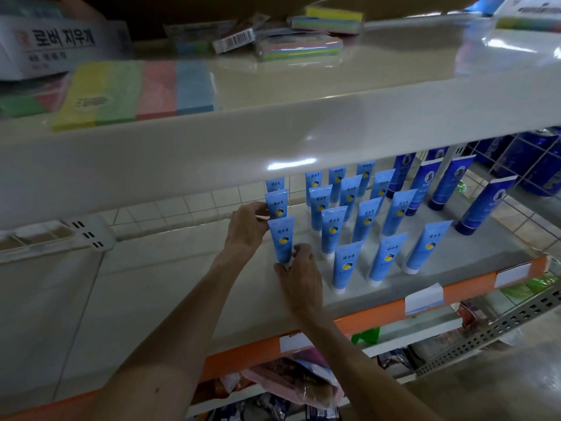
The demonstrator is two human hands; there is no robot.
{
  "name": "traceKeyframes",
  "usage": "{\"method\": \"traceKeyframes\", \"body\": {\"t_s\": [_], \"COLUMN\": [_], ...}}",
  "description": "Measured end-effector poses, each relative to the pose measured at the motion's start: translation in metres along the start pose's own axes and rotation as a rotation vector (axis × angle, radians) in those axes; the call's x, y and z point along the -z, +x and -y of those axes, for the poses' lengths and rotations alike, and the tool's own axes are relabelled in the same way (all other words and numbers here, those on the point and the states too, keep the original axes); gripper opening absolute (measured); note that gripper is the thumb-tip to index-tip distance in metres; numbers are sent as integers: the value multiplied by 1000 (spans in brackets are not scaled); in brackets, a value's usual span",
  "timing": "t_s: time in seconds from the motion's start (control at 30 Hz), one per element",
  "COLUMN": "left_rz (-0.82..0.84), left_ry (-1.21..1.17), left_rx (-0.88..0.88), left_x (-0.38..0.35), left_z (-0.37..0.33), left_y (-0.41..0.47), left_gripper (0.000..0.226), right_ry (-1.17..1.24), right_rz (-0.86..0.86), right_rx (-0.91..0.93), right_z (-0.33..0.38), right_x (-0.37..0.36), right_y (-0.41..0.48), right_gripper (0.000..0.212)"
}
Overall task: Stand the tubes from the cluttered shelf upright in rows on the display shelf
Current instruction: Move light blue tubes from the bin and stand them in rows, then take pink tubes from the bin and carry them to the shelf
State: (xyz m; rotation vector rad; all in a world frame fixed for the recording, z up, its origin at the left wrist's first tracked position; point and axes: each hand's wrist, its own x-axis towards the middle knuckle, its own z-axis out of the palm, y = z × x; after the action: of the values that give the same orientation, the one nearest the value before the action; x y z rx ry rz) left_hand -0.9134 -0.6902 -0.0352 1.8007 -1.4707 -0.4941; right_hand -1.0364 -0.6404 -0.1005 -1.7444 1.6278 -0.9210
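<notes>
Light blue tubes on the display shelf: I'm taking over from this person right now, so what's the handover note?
Right hand: pinches the base of the front tube in the leftmost column, standing it on the display shelf.
Left hand: fingertips at that tube's top corner; grip unclear.
Done: three columns of four standing light blue tubes to the right, and two more behind the held one. Dark blue tubes stand farther right.
Left: release this tube, then probably add one in front of it. Any tubes yet to bring over are not in view.

Pale tiled floor [182, 205], perhaps white; glossy cream upper shelf [273, 126].
</notes>
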Motion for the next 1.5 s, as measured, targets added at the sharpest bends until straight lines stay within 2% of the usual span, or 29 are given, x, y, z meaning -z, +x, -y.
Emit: {"method": "traceKeyframes", "body": {"t_s": [0.1, 0.27, 0.4, 0.5, 0.6, 0.7, 0.83, 0.97, 1.2, 1.37, 1.5], "left_rz": [5, 26, 8, -60, -133, -267, -388, -451, -477, -478, -452], "left_ry": [42, 162, 215, 255, 293, 273, 262, 295, 266, 235, 180], "left_rx": [108, 232, 324, 395, 544, 622, 735, 746, 802, 776, 738], "left_x": [6, 45, 104, 160, 225, 290, 369, 436, 541, 583, 598], "left_z": [9, 28, 49, 69, 95, 123, 155, 200, 271, 305, 335], "left_y": [-11, -58, -118, -168, -223, -285, -365, -423, -481, -479, -460], "left_gripper": [46, 38, 30, 26, 22, 19, 17, 13, 6, 10, 14], "right_ry": [-53, -162, -206, -197, -193, -198, -192, -208, -235, -224, -249], "right_rz": [-15, 62, 177, 277, 405, 494, 568, 593, 588, 570, 537], "right_rx": [44, 162, 265, 339, 400, 543, 577, 660, 635, 636, 624], "right_z": [3, 13, 44, 84, 132, 176, 242, 294, 366, 401, 423], "right_x": [7, 21, 18, 3, -19, -49, -96, -147, -224, -270, -306], "right_y": [-21, -59, -82, -103, -135, -176, -237, -293, -356, -372, -367], "right_gripper": [55, 30, 23, 24, 25, 21, 20, 18, 15, 11, 19]}}
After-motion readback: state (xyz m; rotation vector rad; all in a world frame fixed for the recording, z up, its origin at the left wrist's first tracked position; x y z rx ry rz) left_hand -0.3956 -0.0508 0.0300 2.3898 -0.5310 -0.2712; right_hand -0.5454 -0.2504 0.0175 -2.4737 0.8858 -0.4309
